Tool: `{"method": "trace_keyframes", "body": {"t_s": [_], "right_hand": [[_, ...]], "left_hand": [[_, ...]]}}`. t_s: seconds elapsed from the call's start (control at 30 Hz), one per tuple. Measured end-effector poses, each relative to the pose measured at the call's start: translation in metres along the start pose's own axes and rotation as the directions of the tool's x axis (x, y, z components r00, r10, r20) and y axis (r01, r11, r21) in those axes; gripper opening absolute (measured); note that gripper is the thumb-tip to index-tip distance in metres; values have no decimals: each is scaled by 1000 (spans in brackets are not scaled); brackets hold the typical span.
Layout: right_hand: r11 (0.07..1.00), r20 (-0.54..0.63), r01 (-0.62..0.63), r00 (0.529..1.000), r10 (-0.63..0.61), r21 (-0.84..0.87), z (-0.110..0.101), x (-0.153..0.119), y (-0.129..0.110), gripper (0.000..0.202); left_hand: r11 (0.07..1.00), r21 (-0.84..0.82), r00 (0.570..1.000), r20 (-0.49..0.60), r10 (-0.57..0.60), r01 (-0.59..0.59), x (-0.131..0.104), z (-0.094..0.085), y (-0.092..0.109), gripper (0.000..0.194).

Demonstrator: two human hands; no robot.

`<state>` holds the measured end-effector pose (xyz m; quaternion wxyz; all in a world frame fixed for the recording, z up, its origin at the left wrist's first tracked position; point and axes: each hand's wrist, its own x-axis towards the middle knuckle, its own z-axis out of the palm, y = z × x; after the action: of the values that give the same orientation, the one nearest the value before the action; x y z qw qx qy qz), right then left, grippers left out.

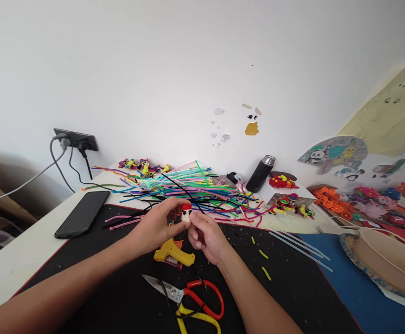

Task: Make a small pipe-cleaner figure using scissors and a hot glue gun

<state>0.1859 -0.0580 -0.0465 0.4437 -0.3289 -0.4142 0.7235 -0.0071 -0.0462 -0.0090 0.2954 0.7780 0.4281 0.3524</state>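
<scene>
Between my two hands is a small pipe-cleaner doll head (186, 214), with a white face, dark eye marks and a red top. My left hand (165, 218) grips it from the left, thumb below and fingers at the top. The thumb and fingers of my right hand (204, 232) close on its right side. Just under my hands a yellow hot glue gun (173, 253) lies on the black mat (118, 278). Nearer to me are scissors (184, 294) with one red and one yellow handle, a black strand lying across them.
Bundles of coloured pipe cleaners (181, 183) spread along the wall. A phone (83, 214) lies left, a black flask (260, 173) leans at the back. Short yellow pieces (264, 254), clear glue sticks (303, 248) and a round beige container (390, 257) are to the right.
</scene>
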Motion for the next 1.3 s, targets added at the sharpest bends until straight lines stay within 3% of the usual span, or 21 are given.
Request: {"method": "trace_keyframes", "body": {"t_s": [0.4, 0.53, 0.67, 0.87, 1.0, 1.3], "right_hand": [[1000, 5, 12, 1000, -12, 0, 0, 0, 0, 50], [1000, 11, 17, 1000, -17, -5, 0, 0, -3, 48], [999, -32, 28, 999, -29, -35, -3, -2, -8, 51], [995, -53, 22, 998, -28, -95, -6, 0, -5, 50], [990, -68, 6, 998, -15, -139, -3, 0, -2, 51], [972, -91, -37, 996, 16, -230, -4, 1, 4, 49]], "left_hand": [[1000, -21, 1000, -3, 4, -4, -2, -1, -1, 45], [999, -6, 999, -34, -38, 38, -4, -12, -7, 45], [992, 48, 993, -17, -118, 118, -17, -29, -24, 45], [932, 304, 979, -14, -202, 197, -45, -48, -62, 42], [903, 400, 984, 10, -177, 158, -51, -49, -75, 39], [900, 414, 985, 39, -170, 139, -54, -48, -92, 49]]}}
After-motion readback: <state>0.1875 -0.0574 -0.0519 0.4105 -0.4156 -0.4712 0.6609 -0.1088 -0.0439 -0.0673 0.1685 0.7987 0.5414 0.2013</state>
